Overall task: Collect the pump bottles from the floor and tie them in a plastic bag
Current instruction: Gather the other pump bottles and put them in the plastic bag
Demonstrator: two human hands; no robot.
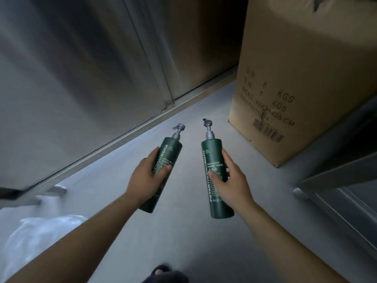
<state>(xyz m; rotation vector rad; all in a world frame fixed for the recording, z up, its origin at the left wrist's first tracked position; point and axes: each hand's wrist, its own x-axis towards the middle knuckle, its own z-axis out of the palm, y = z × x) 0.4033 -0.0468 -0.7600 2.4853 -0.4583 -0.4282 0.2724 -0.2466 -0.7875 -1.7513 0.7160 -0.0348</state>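
I hold two dark green pump bottles with grey pump heads above the grey floor. My left hand [145, 176] grips the body cleanser bottle [170, 148] around its middle, its pump pointing up and away. My right hand [232, 180] is wrapped around the hand wash bottle [212, 152], which stands nearly upright. The two bottles are side by side, a short gap apart. A clear plastic bag [38, 240] lies crumpled on the floor at the lower left, under my left forearm.
A tall cardboard box [295, 78] stands on the floor at the right. Grey metal cabinet doors [81, 68] run along the left and back. A metal frame edge [336, 180] juts in at the right. My sandalled foot [163, 272] shows at the bottom.
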